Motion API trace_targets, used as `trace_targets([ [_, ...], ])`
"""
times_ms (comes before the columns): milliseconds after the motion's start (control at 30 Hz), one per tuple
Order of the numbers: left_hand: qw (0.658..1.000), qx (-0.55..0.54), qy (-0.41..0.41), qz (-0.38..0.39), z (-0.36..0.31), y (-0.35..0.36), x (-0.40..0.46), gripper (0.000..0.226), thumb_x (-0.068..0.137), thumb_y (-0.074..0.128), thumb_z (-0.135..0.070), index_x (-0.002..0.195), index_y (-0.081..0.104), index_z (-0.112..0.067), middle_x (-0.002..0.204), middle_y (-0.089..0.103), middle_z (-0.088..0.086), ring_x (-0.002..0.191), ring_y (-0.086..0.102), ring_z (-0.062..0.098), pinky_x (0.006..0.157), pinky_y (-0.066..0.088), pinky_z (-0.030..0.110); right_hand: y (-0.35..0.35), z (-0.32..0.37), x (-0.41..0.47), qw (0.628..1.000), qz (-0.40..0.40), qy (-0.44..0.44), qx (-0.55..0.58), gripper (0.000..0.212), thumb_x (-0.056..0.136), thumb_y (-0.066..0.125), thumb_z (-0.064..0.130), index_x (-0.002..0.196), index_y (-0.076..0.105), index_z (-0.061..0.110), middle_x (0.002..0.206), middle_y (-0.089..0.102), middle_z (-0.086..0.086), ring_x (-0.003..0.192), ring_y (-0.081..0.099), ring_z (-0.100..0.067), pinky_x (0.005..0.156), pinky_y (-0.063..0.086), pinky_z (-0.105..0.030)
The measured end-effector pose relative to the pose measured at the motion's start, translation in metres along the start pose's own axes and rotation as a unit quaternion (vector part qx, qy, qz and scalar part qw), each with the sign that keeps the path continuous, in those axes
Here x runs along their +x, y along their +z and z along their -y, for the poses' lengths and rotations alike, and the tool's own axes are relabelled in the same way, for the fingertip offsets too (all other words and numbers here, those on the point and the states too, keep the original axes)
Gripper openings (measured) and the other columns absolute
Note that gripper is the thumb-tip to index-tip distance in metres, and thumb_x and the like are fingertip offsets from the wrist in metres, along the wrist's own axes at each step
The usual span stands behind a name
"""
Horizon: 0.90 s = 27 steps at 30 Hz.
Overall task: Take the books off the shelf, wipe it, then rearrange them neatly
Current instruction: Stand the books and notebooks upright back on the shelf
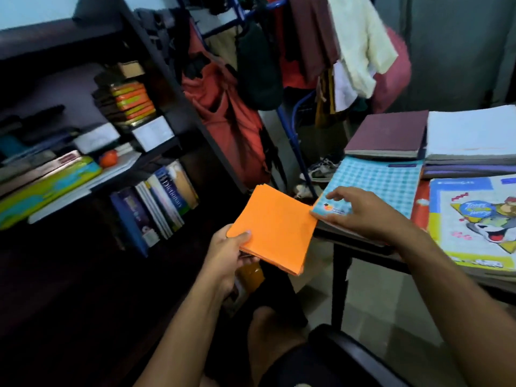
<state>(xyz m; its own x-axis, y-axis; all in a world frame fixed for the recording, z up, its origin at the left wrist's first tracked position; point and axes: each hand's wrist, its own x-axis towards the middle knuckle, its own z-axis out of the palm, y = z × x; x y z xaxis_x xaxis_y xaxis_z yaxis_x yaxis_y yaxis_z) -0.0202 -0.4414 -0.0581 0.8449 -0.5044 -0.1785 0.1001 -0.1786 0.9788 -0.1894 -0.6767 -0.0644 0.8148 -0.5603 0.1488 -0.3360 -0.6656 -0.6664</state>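
The left hand (pixel 229 247) has its grip clenched on the near corner of an orange pad (pixel 275 229), held in the air between the shelf (pixel 178 127) on the left and the bench (pixel 363 247) on the right. The right hand (pixel 363 212) is released, fingers spread over a checked book (pixel 377 182) at the bench's near edge. Held by one corner, the loose sheets could fan out and slip to the floor.

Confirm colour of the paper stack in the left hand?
Plain orange paper stack, gripped by the left hand; head view.

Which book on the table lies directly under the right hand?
The blue checked book: the right hand hovers over its near corner, while the maroon book and cartoon-cover book lie farther off.
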Motion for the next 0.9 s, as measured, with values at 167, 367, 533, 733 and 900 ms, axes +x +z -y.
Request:
trace_targets([
  [167,0.993,-0.103,0.051,-0.03,0.007,-0.054,-0.024,0.018,0.101,0.06,-0.014,0.119,0.061,-0.018,0.11,0.068,0.011,0.087,0.066,0.025,0.058,0.056,0.033,0.069,0.073,-0.008,0.968,0.073,0.009,0.24,0.079,0.083,0.072,0.061,0.147,0.033,0.035,0.125,0.056,0.016,0.112,0.058,-0.01,0.092,0.054,-0.041],
  [367,0.995,-0.073,0.072,-0.011,0.02,-0.103,-0.032,0.038,0.098,0.065,-0.02,0.135,0.054,-0.021,0.118,0.067,0.008,0.09,0.072,0.018,0.067,0.06,0.034,0.139,0.138,0.009,0.919,-0.016,0.022,0.393,0.045,0.092,0.072,0.031,0.129,0.049,0.022,0.123,0.066,0.001,0.11,0.064,-0.017,0.098,0.052,-0.046],
  [533,0.982,0.135,0.107,-0.073,0.039,-0.163,-0.003,0.073,0.095,0.067,-0.049,0.156,0.029,-0.038,0.142,0.054,-0.009,0.119,0.06,0.013,0.093,0.056,0.036,0.187,0.187,0.025,0.95,-0.022,-0.068,0.304,0.049,0.1,0.062,0.033,0.141,0.037,0.023,0.125,0.054,0.009,0.113,0.058,-0.015,0.095,0.049,-0.037],
  [733,0.96,0.091,0.139,-0.224,0.061,-0.227,0.022,0.084,0.064,0.064,-0.079,0.136,0.041,-0.041,0.121,0.058,-0.012,0.106,0.061,0.009,0.082,0.051,0.03,0.235,0.223,0.057,0.94,0.107,-0.085,0.313,0.049,0.098,0.064,0.037,0.139,0.039,0.032,0.125,0.06,0.011,0.107,0.061,0.0,0.092,0.052,-0.026],
  [900,0.964,0.042,0.135,-0.227,0.091,-0.25,0.04,0.064,0.092,0.073,-0.039,0.146,0.04,-0.036,0.125,0.054,-0.004,0.104,0.057,0.007,0.087,0.05,0.036,0.29,0.211,0.075,0.972,0.108,-0.056,0.199,0.034,0.095,0.069,0.038,0.124,0.063,0.022,0.106,0.068,0.013,0.097,0.067,-0.002,0.083,0.048,-0.019],
])
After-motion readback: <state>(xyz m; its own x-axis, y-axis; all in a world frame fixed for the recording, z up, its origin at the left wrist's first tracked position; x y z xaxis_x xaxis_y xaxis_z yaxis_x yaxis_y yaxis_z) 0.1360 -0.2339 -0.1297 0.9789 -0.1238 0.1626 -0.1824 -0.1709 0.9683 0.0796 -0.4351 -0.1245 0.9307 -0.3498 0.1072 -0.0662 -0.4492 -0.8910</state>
